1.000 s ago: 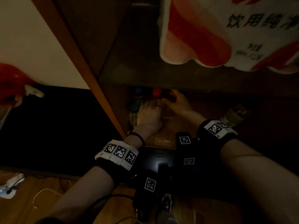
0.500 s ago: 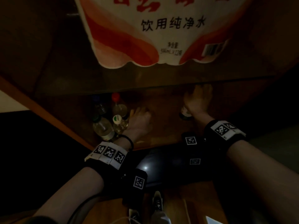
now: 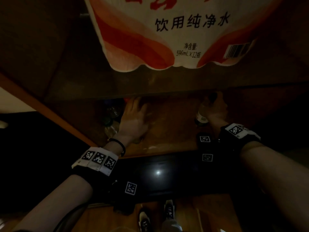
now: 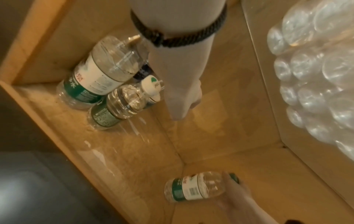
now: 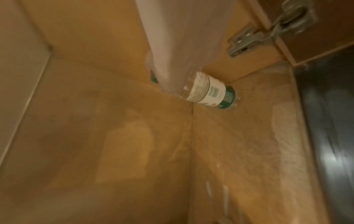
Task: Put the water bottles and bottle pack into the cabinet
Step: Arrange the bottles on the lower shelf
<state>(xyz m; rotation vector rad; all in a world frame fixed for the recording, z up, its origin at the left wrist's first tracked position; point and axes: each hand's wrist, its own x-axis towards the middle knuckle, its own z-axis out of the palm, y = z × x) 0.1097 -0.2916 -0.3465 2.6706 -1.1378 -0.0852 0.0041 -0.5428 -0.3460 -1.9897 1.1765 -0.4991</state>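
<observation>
Your right hand [image 3: 215, 111] moved deeper, gripping a bottle [image 3: 201, 114].
Left hand [image 3: 133, 119] lay relaxed beside four shelved bottles [image 4: 107, 84]; pack [image 3: 167, 30] already stowed.

Bottle cluster [image 4: 107, 84] blocks left corner; lone bottle [image 4: 193, 187] right; shelf floor [image 4: 191, 136] between free.

Bottle pack [image 3: 168, 32] on upper shelf; clear green-labelled bottles [image 4: 99, 77] upright below.
</observation>
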